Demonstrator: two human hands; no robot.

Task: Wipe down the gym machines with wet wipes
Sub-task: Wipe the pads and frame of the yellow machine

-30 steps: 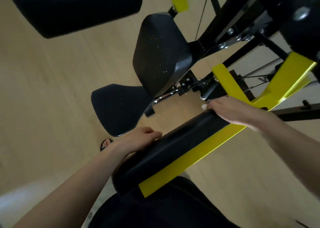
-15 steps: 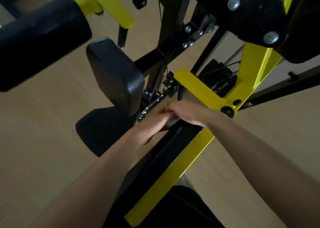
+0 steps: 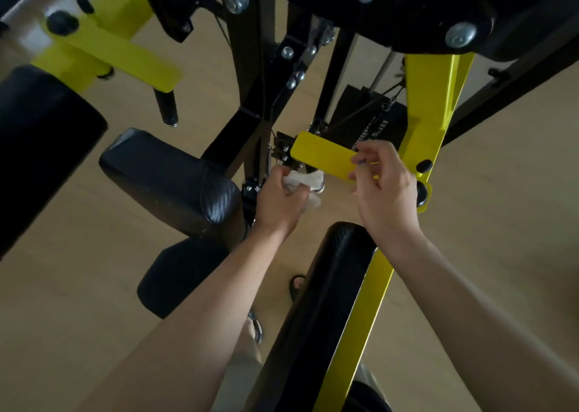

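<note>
The left hand grips a crumpled white wet wipe, its fingers curled round the wad just below the end of a flat yellow plate on the gym machine. The right hand hangs just beside it, in front of the plate's other end; its fingers are loosely bent and slightly apart, and whether the tips touch the plate cannot be told. A long black arm pad on a yellow arm runs below both wrists. To the left sits a black backrest pad above a black seat. Wooden floor lies beneath.
</note>
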